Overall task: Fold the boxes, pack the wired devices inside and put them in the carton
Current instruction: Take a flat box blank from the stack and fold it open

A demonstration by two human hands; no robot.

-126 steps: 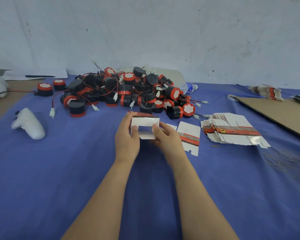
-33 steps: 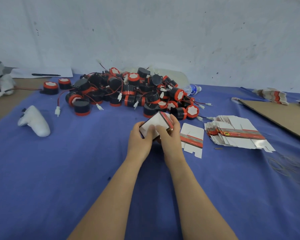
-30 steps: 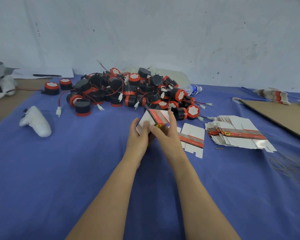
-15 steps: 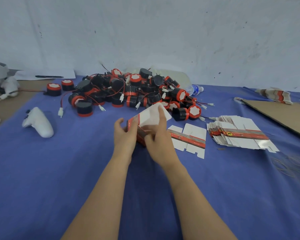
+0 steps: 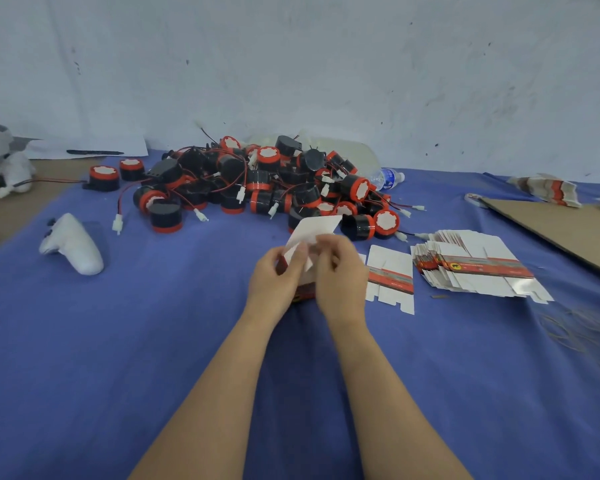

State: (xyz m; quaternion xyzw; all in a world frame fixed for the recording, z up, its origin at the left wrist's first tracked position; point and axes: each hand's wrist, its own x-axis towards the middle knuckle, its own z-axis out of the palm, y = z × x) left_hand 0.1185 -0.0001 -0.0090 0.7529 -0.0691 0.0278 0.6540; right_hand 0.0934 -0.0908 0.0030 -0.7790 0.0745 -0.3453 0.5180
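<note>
a white controller (image 5: 71,245) lies far left on the blue cloth (image 5: 153,341). at the back sits a big pile of black and red devices (image 5: 257,183) with wires. the left hand (image 5: 274,278) has its fingers curled round the side of the box (image 5: 314,228), which seems to rest on the cloth in the middle. the right hand (image 5: 342,271) bends its fingers onto the box top by the white flap, though this part is blurry. to fold well, the left hand should hold the box steady while the right tucks the flap in straight. flat boxes (image 5: 475,268) wait to the right, near brown cardboard (image 5: 561,226).
</note>
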